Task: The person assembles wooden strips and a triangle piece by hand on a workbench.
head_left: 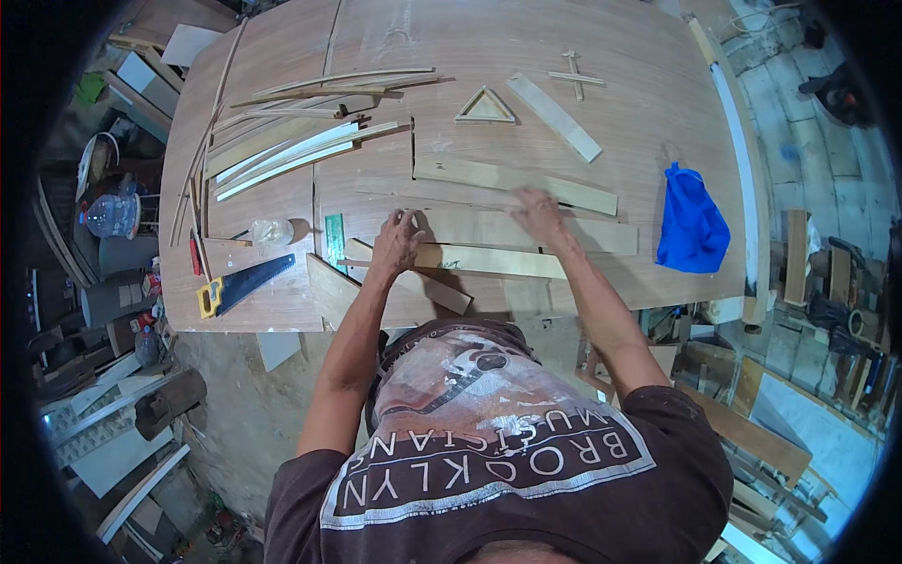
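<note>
My left hand [399,241] is closed, its fingers curled at the left end of a flat pale wooden board [597,235]. Over that board hovers or rests my right hand [538,216], its fingers smeared by motion; whether it touches the wood I cannot tell. Just beyond lies another pale board [489,177], slanting down to the right. Nearer to me a narrower light strip [498,261] runs under my right forearm. A short wooden piece [437,289] lies askew by my left wrist, and a green flat piece [334,240] sits to its left.
A handsaw [246,285] and a clear jar [272,232] lie at left, below a pile of wooden strips [301,141]. Farther off are a wooden triangle [486,106], a loose board [554,117] and a small wooden cross [575,77]. A blue bag [692,221] sits right.
</note>
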`<control>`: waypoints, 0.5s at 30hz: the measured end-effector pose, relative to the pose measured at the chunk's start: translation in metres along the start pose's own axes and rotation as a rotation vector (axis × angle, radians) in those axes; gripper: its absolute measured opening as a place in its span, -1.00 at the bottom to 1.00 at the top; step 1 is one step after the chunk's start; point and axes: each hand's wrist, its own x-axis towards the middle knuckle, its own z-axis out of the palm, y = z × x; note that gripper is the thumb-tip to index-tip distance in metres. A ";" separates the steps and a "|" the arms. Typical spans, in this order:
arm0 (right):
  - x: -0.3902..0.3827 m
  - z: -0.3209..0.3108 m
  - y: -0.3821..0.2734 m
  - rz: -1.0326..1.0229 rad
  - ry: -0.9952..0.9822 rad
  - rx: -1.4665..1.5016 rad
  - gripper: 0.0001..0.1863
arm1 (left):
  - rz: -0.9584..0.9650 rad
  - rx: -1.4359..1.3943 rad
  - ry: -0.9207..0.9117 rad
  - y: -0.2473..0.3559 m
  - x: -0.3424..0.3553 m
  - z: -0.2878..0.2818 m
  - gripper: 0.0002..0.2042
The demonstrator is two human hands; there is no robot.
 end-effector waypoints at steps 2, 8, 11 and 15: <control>0.014 -0.012 0.009 0.225 0.171 -0.069 -0.36 | -0.059 0.030 -0.041 -0.003 -0.004 0.005 -0.48; 0.029 -0.024 0.034 0.150 0.031 -0.179 -0.35 | -0.071 0.019 -0.016 -0.022 -0.008 0.021 -0.47; 0.032 -0.023 0.036 0.144 0.016 -0.160 -0.37 | -0.027 0.044 0.017 -0.023 -0.004 0.018 -0.49; 0.039 -0.016 0.036 0.072 0.048 -0.184 -0.37 | -0.068 0.055 0.007 -0.016 0.011 0.009 -0.55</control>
